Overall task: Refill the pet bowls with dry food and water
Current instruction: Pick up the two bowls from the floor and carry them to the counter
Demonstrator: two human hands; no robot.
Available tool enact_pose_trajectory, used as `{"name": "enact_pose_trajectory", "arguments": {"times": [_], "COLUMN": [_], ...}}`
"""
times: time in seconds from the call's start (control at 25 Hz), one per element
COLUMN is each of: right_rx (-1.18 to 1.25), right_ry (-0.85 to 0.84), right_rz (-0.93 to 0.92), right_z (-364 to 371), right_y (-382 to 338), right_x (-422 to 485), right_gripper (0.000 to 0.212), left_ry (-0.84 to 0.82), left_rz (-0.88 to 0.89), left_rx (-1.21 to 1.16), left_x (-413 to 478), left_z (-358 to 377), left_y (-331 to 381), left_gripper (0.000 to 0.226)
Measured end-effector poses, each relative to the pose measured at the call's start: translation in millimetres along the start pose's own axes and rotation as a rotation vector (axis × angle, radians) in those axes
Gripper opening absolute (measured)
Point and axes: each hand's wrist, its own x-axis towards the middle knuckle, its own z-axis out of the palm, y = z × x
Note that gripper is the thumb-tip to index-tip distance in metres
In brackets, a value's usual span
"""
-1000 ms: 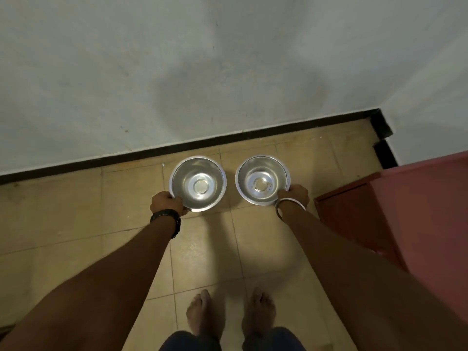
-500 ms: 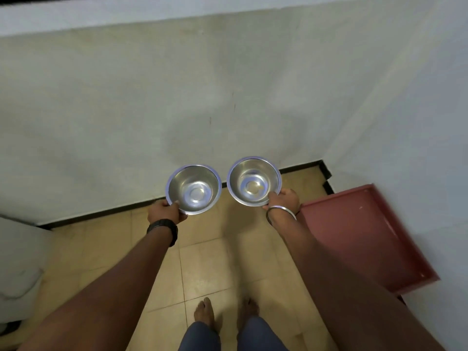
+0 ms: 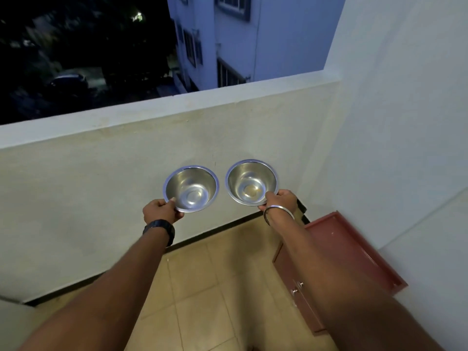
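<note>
Fingers (image 3: pixel 173 199) curled: left hand (image 3: pixel 162 211) pinches near rim of left steel bowl (image 3: pixel 191 188), right hand (image 3: pixel 279 200) ditto right steel bowl (image 3: pixel 252 182); both bowls fwd of knuckles, level, apart.

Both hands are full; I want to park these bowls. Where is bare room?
Bare tiled floor runs from the black skirting under the parapet wall to the red cabinet. The cabinet's flat top looks bare too. Tightest is the corner behind the cabinet.
</note>
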Motion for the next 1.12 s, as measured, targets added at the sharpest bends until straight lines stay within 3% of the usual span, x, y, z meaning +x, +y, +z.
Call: {"name": "enact_pose_trajectory", "arguments": {"times": [0.08, 0.2, 0.36, 0.52, 0.68, 0.76, 1.12], "right_rx": [0.017, 0.058, 0.132, 0.247, 0.272, 0.271, 0.418], "right_ry": [0.043, 0.139, 0.284, 0.442, 0.615, 0.677, 1.011], "right_rz": [-0.018, -0.031, 0.003, 0.021, 0.06, 0.051, 0.052], "right_z": [-7.5, -20.3, -47.9, -97.7, -164.8, -207.6, -349.5], "right_y": [-10.2, -19.0, -17.3, -5.4, 19.0, 48.7, 54.6], "right_x": [-10.2, -26.1, -54.9, -90.1, -116.6, -109.2, -237.2], "right_gripper": [0.005, 0.018, 0.01, 0.024, 0.012, 0.013, 0.025], "left_ry": [-0.048, -0.125, -0.247, -0.416, -0.608, -0.702, -1.091], "left_rz": [0.023, 0.064, 0.114, 0.159, 0.192, 0.194, 0.267], "left_rx": [-0.003, 0.013, 0.068, 0.13, 0.169, 0.167, 0.207], "left_x": [1.3, 7.2, 7.1, -19.6, -76.4, -113.8, -290.1], "left_z": [3.0, 7.3, 16.0, 42.4, 80.7, 101.8, 146.5], "left_y": [16.0, 32.5, 47.6, 52.7, 47.2, 44.0, 14.6], "left_gripper": [0.023, 0.025, 0.019, 0.015, 0.012, 0.012, 0.012]}}
